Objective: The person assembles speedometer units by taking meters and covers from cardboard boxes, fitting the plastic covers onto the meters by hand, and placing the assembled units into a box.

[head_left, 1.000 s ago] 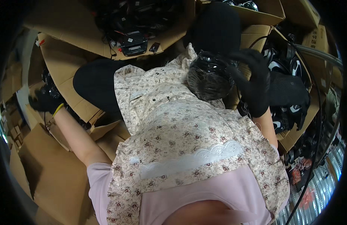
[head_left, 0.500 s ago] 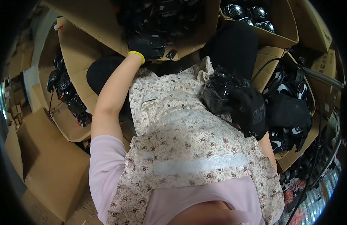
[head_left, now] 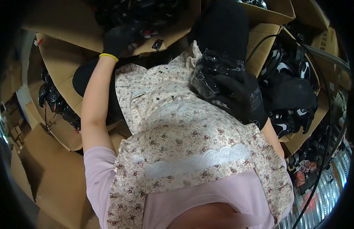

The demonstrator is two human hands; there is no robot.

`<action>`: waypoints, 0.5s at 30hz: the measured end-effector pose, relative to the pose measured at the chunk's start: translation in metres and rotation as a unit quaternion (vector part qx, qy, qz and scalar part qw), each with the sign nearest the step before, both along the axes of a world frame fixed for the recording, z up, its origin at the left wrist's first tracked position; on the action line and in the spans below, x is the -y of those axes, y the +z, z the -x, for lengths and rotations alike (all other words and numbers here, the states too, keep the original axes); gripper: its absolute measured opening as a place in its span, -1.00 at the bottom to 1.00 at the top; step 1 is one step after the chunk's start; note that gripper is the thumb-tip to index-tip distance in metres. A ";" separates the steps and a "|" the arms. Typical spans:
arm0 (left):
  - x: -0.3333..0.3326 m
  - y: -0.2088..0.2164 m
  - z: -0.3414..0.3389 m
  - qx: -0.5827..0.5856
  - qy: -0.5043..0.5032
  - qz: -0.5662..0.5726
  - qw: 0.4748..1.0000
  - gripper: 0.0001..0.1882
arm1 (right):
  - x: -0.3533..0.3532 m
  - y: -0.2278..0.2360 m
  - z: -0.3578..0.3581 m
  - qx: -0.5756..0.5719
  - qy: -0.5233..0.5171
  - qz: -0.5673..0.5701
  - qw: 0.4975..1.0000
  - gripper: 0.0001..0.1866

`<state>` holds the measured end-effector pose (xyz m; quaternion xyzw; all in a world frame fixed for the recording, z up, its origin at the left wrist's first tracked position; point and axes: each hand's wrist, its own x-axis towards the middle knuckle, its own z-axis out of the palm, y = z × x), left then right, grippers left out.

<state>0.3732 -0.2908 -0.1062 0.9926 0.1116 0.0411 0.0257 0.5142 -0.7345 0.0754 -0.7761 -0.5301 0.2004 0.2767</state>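
My right hand (head_left: 243, 95), in a black glove, has its fingers wrapped round a black bundle in clear plastic film (head_left: 211, 70). The bundle rests against my lap, on the flowered apron (head_left: 184, 126). Farther off, my left hand (head_left: 119, 40), in a black glove with a yellow band (head_left: 109, 57) at the wrist, reaches over the near edge of a large cardboard box (head_left: 70, 23). Dark items (head_left: 142, 15) fill this box, some with small red and white parts. The left fingers blend into them and are blurred. A small black tag (head_left: 157, 45) lies on the box flap.
On the right, an open carton (head_left: 263, 34) holds black pads with white-and-grey shells (head_left: 285, 68); a black mesh piece (head_left: 291, 91) lies on top. A black cable (head_left: 325, 152) hangs past it. Black plastic-wrapped bundles (head_left: 56, 99) sit at left, above a large brown carton (head_left: 54, 168).
My view has shifted, so the scene sits lower and farther left. My left hand has moved left along the box edge. The wrapped bundle stays in my right hand.
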 end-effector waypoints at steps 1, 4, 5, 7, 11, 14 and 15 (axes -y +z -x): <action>-0.008 0.009 0.004 0.084 0.059 0.147 0.984 -0.67 | -0.002 -0.001 0.001 -0.012 0.013 -0.038 0.999 -0.40; -0.029 0.040 0.020 0.080 0.156 0.337 0.925 -0.63 | -0.008 -0.007 0.005 -0.049 0.037 -0.122 0.991 -0.42; -0.030 0.048 0.026 0.104 0.070 0.279 0.952 -0.63 | -0.008 -0.009 0.008 -0.064 0.038 -0.118 0.990 -0.44; -0.027 0.067 0.039 0.149 -0.042 0.192 0.969 -0.62 | -0.005 -0.011 0.014 -0.039 -0.001 -0.138 0.990 -0.47; 0.005 0.091 0.051 0.162 0.051 0.269 0.948 -0.59 | 0.005 -0.008 0.017 0.161 0.005 -0.077 0.984 -0.41; 0.037 0.098 0.049 0.167 0.021 0.207 0.964 -0.56 | 0.005 -0.006 0.021 0.130 0.001 0.021 0.991 -0.49; 0.046 0.098 0.046 0.183 -0.013 0.235 0.955 -0.56 | 0.005 -0.005 0.022 0.106 -0.028 0.027 0.994 -0.51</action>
